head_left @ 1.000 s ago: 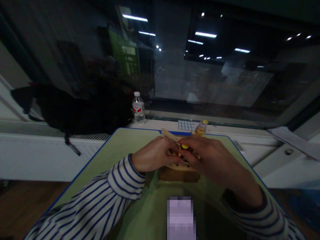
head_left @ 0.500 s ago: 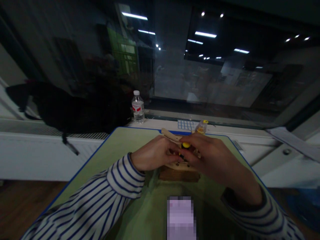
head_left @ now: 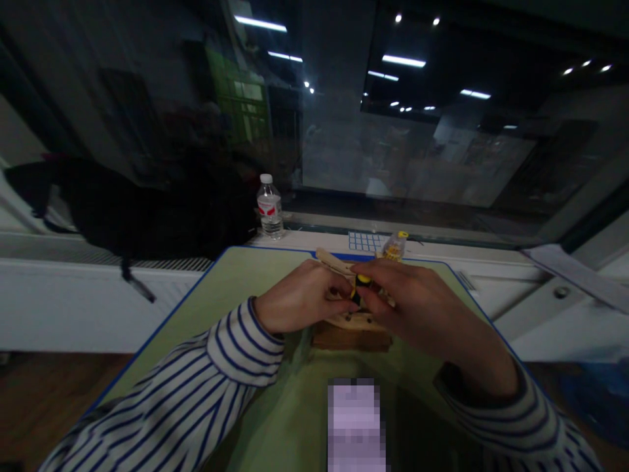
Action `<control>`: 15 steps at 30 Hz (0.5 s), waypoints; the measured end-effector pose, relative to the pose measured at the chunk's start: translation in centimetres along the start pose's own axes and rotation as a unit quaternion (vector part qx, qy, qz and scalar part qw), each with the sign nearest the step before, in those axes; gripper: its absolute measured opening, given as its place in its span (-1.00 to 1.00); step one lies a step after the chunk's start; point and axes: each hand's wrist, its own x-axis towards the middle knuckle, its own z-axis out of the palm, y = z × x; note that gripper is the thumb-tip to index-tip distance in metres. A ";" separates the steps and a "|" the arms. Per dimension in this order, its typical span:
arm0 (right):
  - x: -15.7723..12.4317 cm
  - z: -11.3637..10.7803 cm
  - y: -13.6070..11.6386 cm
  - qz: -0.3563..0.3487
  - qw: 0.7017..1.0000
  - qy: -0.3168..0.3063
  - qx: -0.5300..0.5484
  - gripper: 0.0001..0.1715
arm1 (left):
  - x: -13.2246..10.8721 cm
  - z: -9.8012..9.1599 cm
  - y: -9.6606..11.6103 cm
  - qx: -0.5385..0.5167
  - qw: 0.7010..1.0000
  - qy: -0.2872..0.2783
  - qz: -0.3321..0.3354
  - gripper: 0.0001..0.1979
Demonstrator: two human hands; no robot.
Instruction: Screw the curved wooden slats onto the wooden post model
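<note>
Over the far part of the green table (head_left: 206, 308), my two hands meet at a light wooden assembly (head_left: 361, 321). It has dark round spots along its front edge and a slanting strip at the back left. Thumb and fingers of my right hand (head_left: 407, 295) pinch a small yellow-and-black piece (head_left: 363, 280), its exact kind unclear. My left hand (head_left: 304, 295) is closed at the assembly's left side, fingertips beside that piece; what it grips is hidden. Beneath sits a brown wooden block (head_left: 351, 339).
A phone with a blurred screen (head_left: 354, 426) lies near me. Behind the table are a water bottle (head_left: 270, 208), a blue-lined grid sheet (head_left: 364, 241) and a clear container with a yellow cap (head_left: 394, 246). A black bag (head_left: 147, 216) rests left; papers (head_left: 574, 269) are at right.
The view has shifted slightly. My fingers have moved a little around the yellow-and-black piece, and more of its black part shows. Both hands stay at the wooden assembly.
</note>
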 end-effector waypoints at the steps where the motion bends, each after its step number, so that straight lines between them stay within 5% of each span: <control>1: 0.0 0.0 0.0 0.002 1.000 0.000 -0.004 -0.63 | 0.0 0.0 0.0 0.007 1.000 0.003 -0.004 -0.82; 15: 0.0 -0.3 -0.1 -0.002 1.000 -0.006 -0.018 -0.70 | 0.2 0.1 0.5 0.044 0.999 0.017 0.003 -0.83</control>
